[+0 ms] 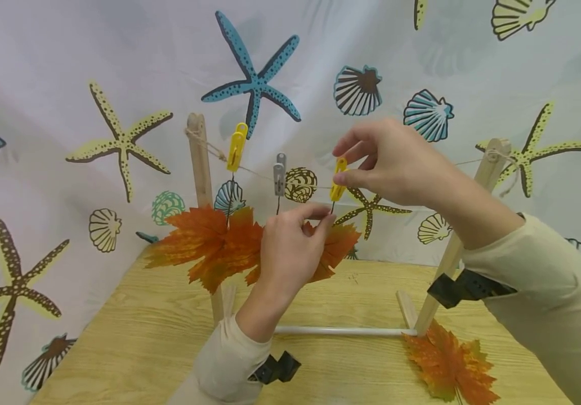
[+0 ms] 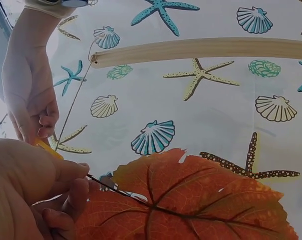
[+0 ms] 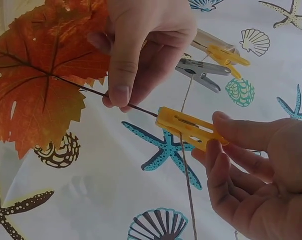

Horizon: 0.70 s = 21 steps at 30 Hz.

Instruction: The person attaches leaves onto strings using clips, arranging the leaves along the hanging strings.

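Note:
My right hand (image 1: 392, 163) pinches the handle end of a yellow clothespin (image 3: 188, 131) that sits across the twine (image 3: 187, 175). Just below it my left hand (image 1: 293, 242) pinches the thin dark stem (image 3: 93, 91) of an orange artificial maple leaf (image 3: 45, 75). The stem's tip meets the clothespin's jaws in the right wrist view. Part of this leaf is hidden behind the left hand in the head view. Further left on the line, a grey clothespin (image 1: 279, 177) and another yellow clothespin (image 1: 237, 147) hold stems, with orange leaves (image 1: 199, 239) hanging below.
Two wooden posts, left (image 1: 200, 163) and right (image 1: 452, 253), carry the twine. A white rod (image 1: 341, 331) joins them low down. One more maple leaf (image 1: 450, 363) lies on the wooden table (image 1: 133, 332) by the right post. A shell-and-starfish cloth (image 1: 148, 45) hangs behind.

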Motion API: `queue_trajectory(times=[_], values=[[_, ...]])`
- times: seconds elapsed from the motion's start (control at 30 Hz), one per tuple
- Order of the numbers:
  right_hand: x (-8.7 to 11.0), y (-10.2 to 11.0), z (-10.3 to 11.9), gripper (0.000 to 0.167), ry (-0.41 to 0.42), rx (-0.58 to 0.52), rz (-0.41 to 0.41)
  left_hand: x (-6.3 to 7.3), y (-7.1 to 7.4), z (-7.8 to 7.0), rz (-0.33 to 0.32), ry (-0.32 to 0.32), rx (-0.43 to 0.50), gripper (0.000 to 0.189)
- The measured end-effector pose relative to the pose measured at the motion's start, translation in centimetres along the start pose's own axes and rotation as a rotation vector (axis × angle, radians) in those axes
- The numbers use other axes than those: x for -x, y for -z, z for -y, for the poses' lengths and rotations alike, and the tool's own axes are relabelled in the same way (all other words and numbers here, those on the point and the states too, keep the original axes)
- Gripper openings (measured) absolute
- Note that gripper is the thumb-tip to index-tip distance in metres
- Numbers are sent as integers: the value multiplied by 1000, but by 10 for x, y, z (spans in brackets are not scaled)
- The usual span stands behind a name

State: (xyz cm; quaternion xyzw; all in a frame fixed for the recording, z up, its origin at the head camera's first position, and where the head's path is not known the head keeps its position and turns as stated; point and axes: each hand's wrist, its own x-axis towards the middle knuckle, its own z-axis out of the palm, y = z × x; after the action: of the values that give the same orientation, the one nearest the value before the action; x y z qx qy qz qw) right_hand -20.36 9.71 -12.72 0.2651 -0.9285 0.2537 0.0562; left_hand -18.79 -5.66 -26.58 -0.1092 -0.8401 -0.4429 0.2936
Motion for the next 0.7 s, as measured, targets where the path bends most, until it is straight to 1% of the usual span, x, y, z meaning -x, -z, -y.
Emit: queue_trajectory(times=[0.07, 0.17, 0.23, 0.3, 0.37, 0.43, 0.5, 0.57, 0.63, 0.7], values=[[2, -1, -1, 31, -18, -11, -3, 3, -1, 3, -19, -17, -11, 16], [7, -1, -4, 36, -46, -31, -29, 8, -1, 4, -77, -66, -6, 19], [11, 0, -7, 39, -56, -57, -49, 9, 1, 4, -119, -114, 36, 19], [15, 0, -10, 41, -61, -86, -71, 10, 3, 3, -151, -166, 99, 18], [19, 0, -13, 40, -61, -113, -89, 11, 5, 2, -154, -192, 186, 16], [24, -1, -17, 39, -56, -127, -105, 13, 8, 1, -120, -173, 268, 14], [29, -2, -21, 36, -50, -145, -120, 16, 12, -1, -49, -119, 329, 12], [34, -5, -25, 33, -34, -165, -137, 19, 14, -2, 46, -54, 353, 12], [40, -8, -29, 30, -2, -187, -156, 22, 15, -1, 135, -2, 351, 13], [45, -12, -33, 28, 37, -214, -175, 23, 15, 0, 191, 29, 342, 15]])
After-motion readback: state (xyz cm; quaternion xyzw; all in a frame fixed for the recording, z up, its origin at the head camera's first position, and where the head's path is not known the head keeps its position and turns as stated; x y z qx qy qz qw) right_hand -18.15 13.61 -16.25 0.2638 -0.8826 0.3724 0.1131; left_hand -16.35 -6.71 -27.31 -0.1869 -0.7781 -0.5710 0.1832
